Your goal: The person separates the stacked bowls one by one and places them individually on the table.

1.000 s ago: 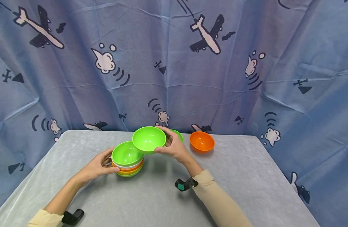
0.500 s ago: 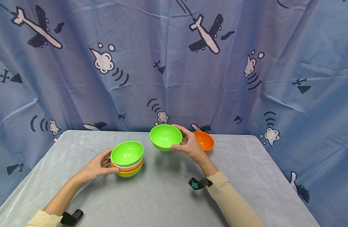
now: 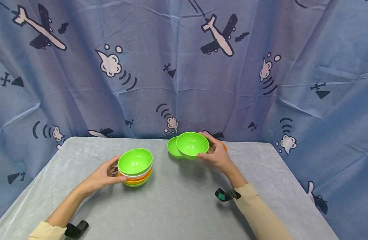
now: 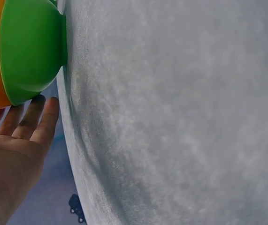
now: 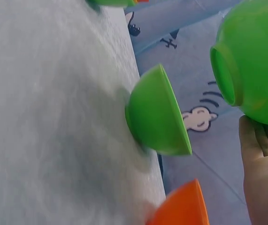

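"First, what sits nearest you?"
"Bowl stack (image 3: 135,168), on the table (image 3: 172,206); your left hand (image 3: 104,174) cups its side."
"Next?"
"Green bowl (image 3: 192,146), held above the table, your right hand (image 3: 217,156) gripping its side. Probably light, stiff plastic; smooth, likely slippery, not fragile. Best hold: just below the rim."
"Farthest?"
"Second green bowl (image 5: 153,115), then orange bowl (image 5: 183,207), both on the table."

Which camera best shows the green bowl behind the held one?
The right wrist view: the standing green bowl is whole there, with nothing in front. In the head view, the held bowl partly hides it. The left wrist view does not show it.
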Demonstrator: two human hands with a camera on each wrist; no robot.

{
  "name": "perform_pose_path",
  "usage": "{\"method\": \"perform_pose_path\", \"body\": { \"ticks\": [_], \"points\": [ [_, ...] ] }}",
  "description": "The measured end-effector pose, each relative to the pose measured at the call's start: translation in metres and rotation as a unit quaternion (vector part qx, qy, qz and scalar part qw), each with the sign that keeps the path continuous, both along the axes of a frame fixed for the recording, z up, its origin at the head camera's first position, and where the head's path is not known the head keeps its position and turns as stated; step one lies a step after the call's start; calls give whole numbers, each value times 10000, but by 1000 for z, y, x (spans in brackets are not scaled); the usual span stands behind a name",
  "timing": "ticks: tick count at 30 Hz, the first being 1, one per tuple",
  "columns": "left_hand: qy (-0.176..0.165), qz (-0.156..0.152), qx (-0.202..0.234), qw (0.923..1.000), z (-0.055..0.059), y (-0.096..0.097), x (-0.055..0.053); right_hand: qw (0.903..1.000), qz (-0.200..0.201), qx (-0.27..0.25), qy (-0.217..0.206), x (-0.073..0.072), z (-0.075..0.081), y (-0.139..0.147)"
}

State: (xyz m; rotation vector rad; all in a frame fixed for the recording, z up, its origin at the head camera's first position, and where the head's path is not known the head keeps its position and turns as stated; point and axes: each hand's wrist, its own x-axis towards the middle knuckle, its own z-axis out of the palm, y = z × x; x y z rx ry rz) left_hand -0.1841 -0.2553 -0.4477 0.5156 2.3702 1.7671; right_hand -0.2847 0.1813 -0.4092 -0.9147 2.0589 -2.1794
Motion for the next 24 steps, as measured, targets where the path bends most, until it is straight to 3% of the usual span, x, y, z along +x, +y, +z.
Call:
{"method": "perform_pose_path", "body": {
  "ticks": [7,14,24],
  "points": [
    [11,5,-22,10000,1,-1,0,10000,-61,10,34,2,1,25],
    [-81,62,-90,9999,2,-1,-1,9977,-567,371,-40,3,4,53],
    [36,-28,4,10000,2,-1,0,9952,-936,290,-35,6,11,98]
  ]
}}
